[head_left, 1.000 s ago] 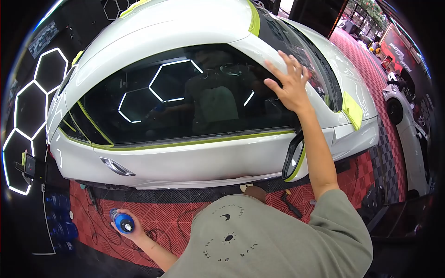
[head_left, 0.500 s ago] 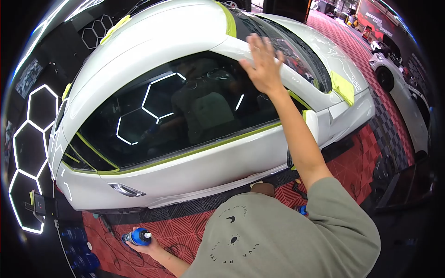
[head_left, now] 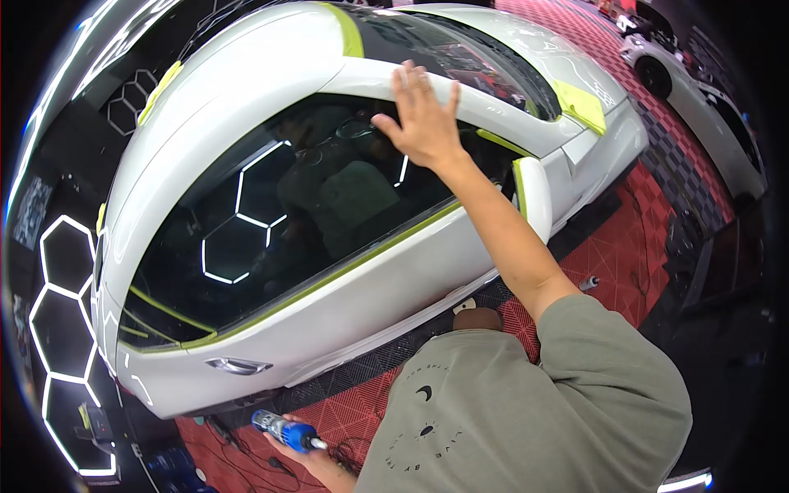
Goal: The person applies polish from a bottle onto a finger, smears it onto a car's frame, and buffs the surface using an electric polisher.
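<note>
My right hand (head_left: 426, 123) lies with fingers spread along the white front roof pillar (head_left: 468, 105) of the car, above the dark side window (head_left: 329, 193). Whether the palm presses on the paint, I cannot tell. Low down, my left hand (head_left: 289, 448) is wrapped round a bottle (head_left: 283, 429) with a blue cap and a pale nozzle tip, tilted toward the lower right. Yellow-green masking tape (head_left: 329, 285) edges the window, and more tape (head_left: 343, 29) follows the windshield top.
The side mirror (head_left: 534, 197) sticks out below my right forearm. A yellow-green cloth (head_left: 580, 107) rests by the hood. Cords (head_left: 226, 440) lie on the red floor tiles (head_left: 329, 403). Another car (head_left: 699, 107) stands at the right, and hexagonal lights (head_left: 70, 333) hang at the left.
The view has shifted, and the car appears further left. My right hand remains over the pillar. The bottle in my left hand has turned, showing more of its side.
</note>
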Demonstrator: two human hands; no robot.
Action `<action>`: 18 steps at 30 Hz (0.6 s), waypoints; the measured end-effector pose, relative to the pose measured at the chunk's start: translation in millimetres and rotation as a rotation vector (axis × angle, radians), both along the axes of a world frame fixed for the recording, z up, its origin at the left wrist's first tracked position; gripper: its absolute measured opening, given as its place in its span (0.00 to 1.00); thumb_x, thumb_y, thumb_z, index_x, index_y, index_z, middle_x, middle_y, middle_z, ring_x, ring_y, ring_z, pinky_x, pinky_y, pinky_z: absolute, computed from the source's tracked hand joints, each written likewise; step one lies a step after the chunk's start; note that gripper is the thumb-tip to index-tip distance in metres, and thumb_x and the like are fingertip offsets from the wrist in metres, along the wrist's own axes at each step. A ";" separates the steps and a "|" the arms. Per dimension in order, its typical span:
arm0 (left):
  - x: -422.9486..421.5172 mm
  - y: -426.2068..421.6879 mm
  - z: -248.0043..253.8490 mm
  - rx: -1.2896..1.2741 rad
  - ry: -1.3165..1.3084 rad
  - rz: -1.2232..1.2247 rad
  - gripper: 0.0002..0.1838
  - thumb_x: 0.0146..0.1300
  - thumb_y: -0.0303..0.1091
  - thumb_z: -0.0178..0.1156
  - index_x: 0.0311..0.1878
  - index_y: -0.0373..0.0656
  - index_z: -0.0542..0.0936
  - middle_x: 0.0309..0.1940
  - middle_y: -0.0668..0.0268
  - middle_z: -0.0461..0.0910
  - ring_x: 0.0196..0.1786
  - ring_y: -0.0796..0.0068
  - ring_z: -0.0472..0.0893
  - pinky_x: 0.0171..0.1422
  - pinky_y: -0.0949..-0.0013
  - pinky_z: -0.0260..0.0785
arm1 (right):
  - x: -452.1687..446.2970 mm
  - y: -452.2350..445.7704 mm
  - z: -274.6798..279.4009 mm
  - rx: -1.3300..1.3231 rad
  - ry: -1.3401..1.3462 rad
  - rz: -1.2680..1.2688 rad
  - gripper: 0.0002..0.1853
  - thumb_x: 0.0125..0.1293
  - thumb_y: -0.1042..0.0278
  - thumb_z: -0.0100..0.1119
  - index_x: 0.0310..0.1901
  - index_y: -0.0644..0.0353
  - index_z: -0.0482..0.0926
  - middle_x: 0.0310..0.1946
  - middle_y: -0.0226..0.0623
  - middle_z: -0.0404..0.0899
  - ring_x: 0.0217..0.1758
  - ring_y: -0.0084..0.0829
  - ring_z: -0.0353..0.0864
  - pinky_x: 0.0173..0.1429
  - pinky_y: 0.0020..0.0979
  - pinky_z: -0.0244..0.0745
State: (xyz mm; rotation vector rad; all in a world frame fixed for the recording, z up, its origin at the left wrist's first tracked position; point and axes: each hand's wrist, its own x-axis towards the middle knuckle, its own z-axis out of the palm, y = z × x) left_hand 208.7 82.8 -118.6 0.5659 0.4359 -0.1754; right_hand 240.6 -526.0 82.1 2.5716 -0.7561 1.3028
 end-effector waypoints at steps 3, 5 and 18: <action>-23.6 -17.7 -15.9 -0.097 0.032 -0.151 0.30 0.65 0.56 0.62 0.55 0.37 0.74 0.42 0.51 0.81 0.46 0.56 0.82 0.52 0.57 0.80 | -0.5 7.0 1.3 0.004 0.057 0.031 0.44 0.69 0.30 0.40 0.75 0.58 0.59 0.79 0.44 0.50 0.81 0.45 0.48 0.74 0.73 0.33; -34.4 -43.0 -27.3 -0.039 0.119 -0.281 0.30 0.66 0.57 0.60 0.56 0.38 0.74 0.43 0.51 0.81 0.47 0.56 0.82 0.53 0.56 0.79 | -17.7 30.2 4.1 0.021 -0.062 0.123 0.37 0.69 0.37 0.47 0.69 0.58 0.66 0.73 0.45 0.62 0.77 0.48 0.58 0.72 0.73 0.43; -165.9 -401.0 -188.3 0.313 0.636 -1.702 0.38 0.63 0.71 0.53 0.65 0.52 0.71 0.66 0.57 0.71 0.70 0.53 0.69 0.73 0.39 0.58 | -400.2 141.9 -282.5 1.726 -0.021 0.308 0.56 0.47 0.58 0.79 0.76 0.56 0.54 0.70 0.53 0.61 0.74 0.50 0.62 0.74 0.42 0.63</action>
